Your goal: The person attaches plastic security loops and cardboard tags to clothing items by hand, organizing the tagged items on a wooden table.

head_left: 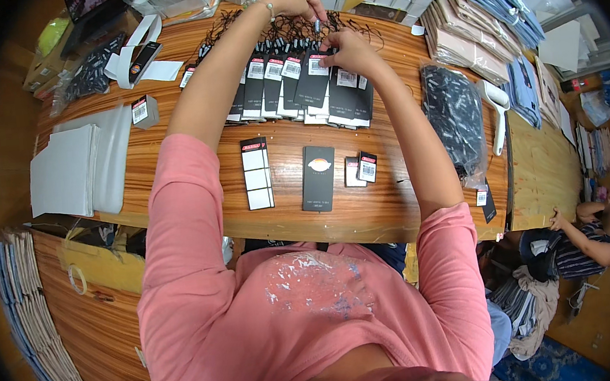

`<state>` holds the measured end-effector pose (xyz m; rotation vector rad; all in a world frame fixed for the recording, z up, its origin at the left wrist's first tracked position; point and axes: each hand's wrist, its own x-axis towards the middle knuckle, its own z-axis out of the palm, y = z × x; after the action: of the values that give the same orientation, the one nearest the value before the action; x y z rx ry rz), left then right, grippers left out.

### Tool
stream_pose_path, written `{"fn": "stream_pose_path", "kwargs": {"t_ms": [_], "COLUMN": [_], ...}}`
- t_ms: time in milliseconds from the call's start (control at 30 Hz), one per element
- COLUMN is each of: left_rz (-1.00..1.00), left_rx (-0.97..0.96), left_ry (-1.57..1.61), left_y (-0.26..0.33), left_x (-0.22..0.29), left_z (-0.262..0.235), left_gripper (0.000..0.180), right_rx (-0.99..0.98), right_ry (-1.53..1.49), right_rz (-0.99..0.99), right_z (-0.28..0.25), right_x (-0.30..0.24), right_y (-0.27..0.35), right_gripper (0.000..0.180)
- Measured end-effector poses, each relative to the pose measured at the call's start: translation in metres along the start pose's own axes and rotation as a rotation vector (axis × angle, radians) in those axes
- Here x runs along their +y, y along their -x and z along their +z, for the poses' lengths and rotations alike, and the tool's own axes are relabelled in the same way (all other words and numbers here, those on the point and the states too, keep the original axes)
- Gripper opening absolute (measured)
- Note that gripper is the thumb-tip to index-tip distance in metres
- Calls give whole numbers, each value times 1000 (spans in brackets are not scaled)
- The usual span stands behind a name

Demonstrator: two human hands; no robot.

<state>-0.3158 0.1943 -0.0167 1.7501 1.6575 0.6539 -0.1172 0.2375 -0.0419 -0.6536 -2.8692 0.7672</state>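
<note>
- Upper centre of the frame: the left hand (299, 4) is closed in a pinch on a small pale cylindrical fastener (317, 25), lifted clear above the tangle of thin black strings (282, 29), probably so the cord hangs free.
- Just below it, the right hand (345, 48) curls loosely, fingertips steadying the top edge of a black rectangular card hang tag with a white barcode label (317, 79).
- The overlapped row of black tags (277, 90) fans across the wooden table (195, 194), tops exposed for easy picking.
- Nearer, a long black card tag (318, 178) lies apart.
</note>
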Motion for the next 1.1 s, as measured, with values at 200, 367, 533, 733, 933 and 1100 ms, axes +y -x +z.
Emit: {"fn": "stream_pose_path", "kwargs": {"t_ms": [200,367,533,733,933,1100], "left_rz": [-30,-20,-3,70,101,97], "left_rx": [74,120,176,243,287,271], "left_ry": [-19,60,79,28,13,270], "left_y": [6,5,2,6,21,45], "left_x": [-8,-18,-30,-30,-41,-30], "left_z": [3,10,14,7,-18,-30], "left_gripper": [21,23,21,16,18,18], "right_rx": [3,-21,-13,7,38,-86], "right_ry": [52,74,48,47,92,52], "right_rz": [-44,-31,-41,-27,-66,-47], "right_z": [-2,-4,1,-2,5,8], "right_x": [-10,-11,-4,-7,-17,-36], "right_y": [1,0,-3,-2,-12,-27], "right_gripper": [35,36,35,36,38,42]}}
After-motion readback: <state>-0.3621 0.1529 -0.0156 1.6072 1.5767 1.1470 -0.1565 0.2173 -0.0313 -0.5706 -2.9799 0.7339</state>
